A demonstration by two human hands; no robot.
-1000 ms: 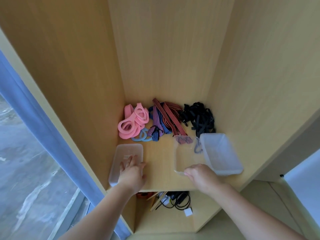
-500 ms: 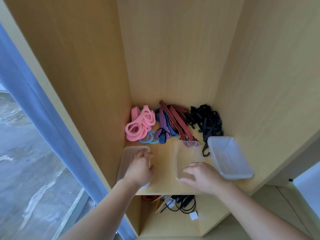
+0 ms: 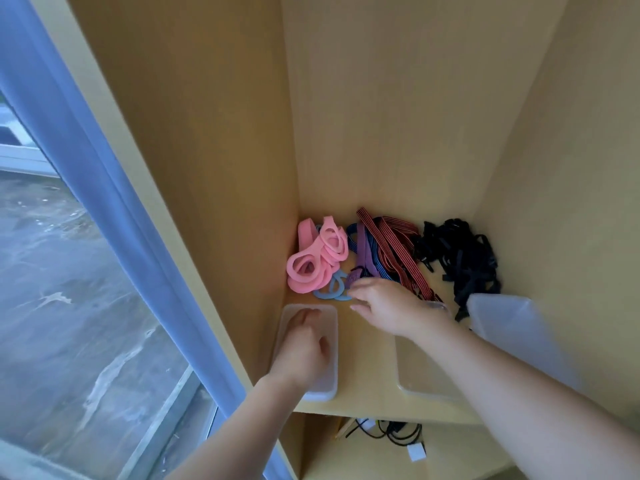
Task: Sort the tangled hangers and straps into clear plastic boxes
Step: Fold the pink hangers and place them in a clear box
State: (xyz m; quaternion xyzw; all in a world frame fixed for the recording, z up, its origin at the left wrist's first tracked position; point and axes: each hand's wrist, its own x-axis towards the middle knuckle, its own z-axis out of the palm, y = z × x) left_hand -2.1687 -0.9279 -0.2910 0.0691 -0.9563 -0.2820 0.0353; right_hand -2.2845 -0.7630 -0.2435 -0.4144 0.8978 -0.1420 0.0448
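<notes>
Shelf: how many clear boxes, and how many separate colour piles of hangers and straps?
Clear boxes: 3 (left box, middle box, right box)
Pink pile: 1
Light blue pile: 1
Purple and blue pile: 1
Red striped pile: 1
Black pile: 1
Total: 8. Single pieces too tangled to count.

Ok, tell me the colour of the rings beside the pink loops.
The rings are light blue; head view.

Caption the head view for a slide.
Right hand reaches toward blue rings; left hand rests on a clear box.
</notes>
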